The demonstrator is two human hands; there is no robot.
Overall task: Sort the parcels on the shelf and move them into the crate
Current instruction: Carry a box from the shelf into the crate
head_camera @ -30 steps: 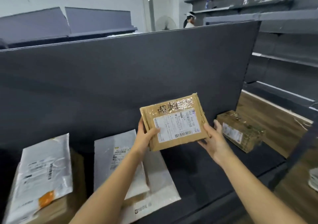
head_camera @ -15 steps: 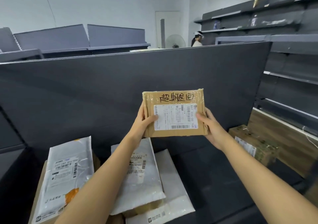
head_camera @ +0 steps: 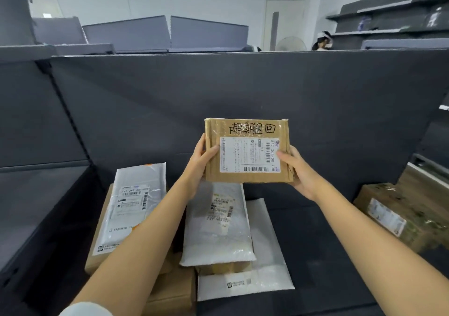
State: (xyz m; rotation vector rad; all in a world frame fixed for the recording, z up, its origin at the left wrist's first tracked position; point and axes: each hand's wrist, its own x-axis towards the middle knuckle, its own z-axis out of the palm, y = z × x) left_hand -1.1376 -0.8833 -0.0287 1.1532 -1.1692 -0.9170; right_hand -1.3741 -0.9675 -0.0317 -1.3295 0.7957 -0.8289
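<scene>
I hold a small brown cardboard parcel (head_camera: 247, 131) upright in front of me, its white label and black handwriting facing me. My left hand (head_camera: 200, 162) grips its left edge and my right hand (head_camera: 300, 170) grips its right edge. Below it, on the dark shelf (head_camera: 315, 255), lie a white mailer bag (head_camera: 132, 206) on a flat brown box at the left, a second white mailer bag (head_camera: 218, 225) in the middle and a third white bag (head_camera: 264, 272) under it. No crate is in view.
A taped brown box (head_camera: 401, 216) rests at the shelf's right end. The dark back panel (head_camera: 218, 92) rises behind the parcels. A wooden floor and more dark shelving lie to the right. A person stands far behind the panel.
The parcel has turned from tilted to upright and level, and risen slightly between both hands. My view has shifted up and to the left, showing more of the shelf's left side.
</scene>
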